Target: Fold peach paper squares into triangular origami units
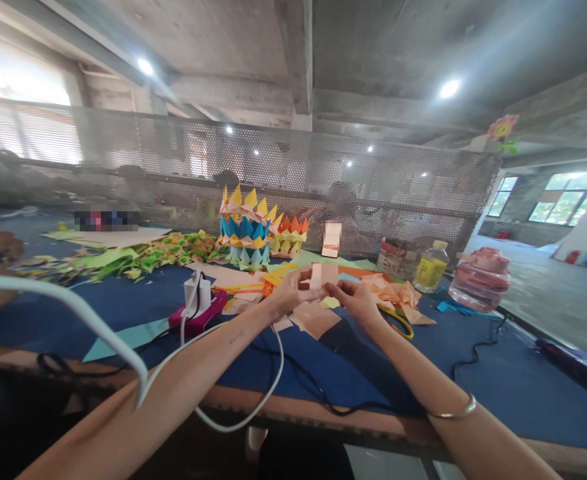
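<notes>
Over the middle of the blue-covered table (183,373), a small pale pink piece of paper (325,275) is held up between my two hands. My left hand (297,293) grips its left side, fingers curled behind it and thumb in front. At its lower right corner, my right hand (356,299) pinches the paper between thumb and fingers. Below them lie loose peach sheets (316,320). To the right of my right hand are a heap of folded peach paper (398,293) and yellow-handled scissors (401,325), partly hidden by that hand.
Folded-paper crowns (246,230) stand stacked at the back, beside green paper scraps (173,252). A magenta power strip (201,317) with a white charger (197,295) sits left. White cable loops cross my left forearm. A yellow bottle (431,267) and pink jug (481,280) stand right.
</notes>
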The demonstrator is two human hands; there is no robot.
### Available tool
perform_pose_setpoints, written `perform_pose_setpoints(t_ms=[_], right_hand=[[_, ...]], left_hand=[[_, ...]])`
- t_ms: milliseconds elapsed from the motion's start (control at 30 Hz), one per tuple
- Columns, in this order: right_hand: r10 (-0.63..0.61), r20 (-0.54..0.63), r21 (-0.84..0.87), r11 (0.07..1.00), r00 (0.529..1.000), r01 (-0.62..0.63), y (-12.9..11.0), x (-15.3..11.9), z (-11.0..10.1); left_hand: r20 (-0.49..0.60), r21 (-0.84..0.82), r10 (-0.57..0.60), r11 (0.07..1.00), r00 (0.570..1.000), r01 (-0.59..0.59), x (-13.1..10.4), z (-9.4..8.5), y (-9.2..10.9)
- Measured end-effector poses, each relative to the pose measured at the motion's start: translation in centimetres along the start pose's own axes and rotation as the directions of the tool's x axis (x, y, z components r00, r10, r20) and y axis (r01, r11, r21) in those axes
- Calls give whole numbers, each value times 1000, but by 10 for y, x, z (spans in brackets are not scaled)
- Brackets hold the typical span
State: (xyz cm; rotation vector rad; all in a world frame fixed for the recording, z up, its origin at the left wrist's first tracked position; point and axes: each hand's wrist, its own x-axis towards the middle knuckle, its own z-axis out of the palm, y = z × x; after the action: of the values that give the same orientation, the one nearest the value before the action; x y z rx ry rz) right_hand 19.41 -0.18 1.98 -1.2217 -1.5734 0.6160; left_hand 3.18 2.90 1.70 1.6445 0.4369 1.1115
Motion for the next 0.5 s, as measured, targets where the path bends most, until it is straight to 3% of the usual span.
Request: perform_pose_setpoints(t_ms=[100,167,300,400,500], right_hand=[[43,-26,55,998,999,-42,2,1,-2],[58,-35,70,996,998,-56,4,2,-4],[73,-33,88,994,997,-70,5,3,-5],[52,-45,62,997,998,-49,5,3,-6],[42,-45,31,999,998,-41,4,3,-6]], left_hand=[[-128,82,100,993,987,-90,1,-5,3],[-140,225,221,956,965,-186,1,-7,3],[42,527,430,758,902,-385,-2,-8,3],[182,625,431,643,884,-442,-3,-6,2],[207,670,387,613,899,-418,-2,-7,-3]])
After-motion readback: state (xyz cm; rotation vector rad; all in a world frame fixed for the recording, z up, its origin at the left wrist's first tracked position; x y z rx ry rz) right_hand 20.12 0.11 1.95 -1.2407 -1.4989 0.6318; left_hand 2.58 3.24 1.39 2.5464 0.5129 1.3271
